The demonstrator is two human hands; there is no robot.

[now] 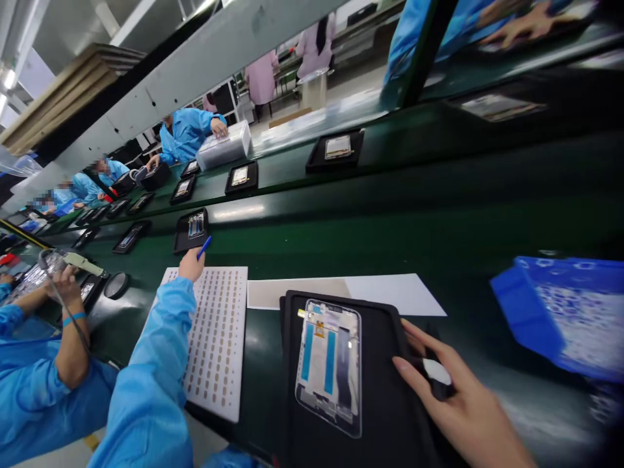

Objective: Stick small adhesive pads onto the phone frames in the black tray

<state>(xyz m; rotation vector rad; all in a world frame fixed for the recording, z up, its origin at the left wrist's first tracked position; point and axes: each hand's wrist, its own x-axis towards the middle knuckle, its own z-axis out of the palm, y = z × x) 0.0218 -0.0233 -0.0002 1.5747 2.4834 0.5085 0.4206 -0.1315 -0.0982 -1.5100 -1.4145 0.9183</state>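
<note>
My left hand (192, 264) is closed around a slim blue pen-like tool (205, 247) and reaches to the near edge of a small black tray (183, 242) with a phone frame (195, 225) in it. Whether the fingers grip that tray I cannot tell. Close in front of me lies a larger black tray (385, 377) holding a phone frame (319, 364) with blue strips and a gold flex piece. On this tray's right edge, the thumb and fingers of my right hand (458, 396) are closed. A dark object with a white round top (437, 372) shows beside those fingers.
A white perforated board (219, 344) lies beneath my left forearm. White paper (394, 292) sits behind the large tray, and a blue bag of small parts (575, 312) at right. More trays line the green conveyor (312, 240). A co-worker's arm (73, 351) is at left.
</note>
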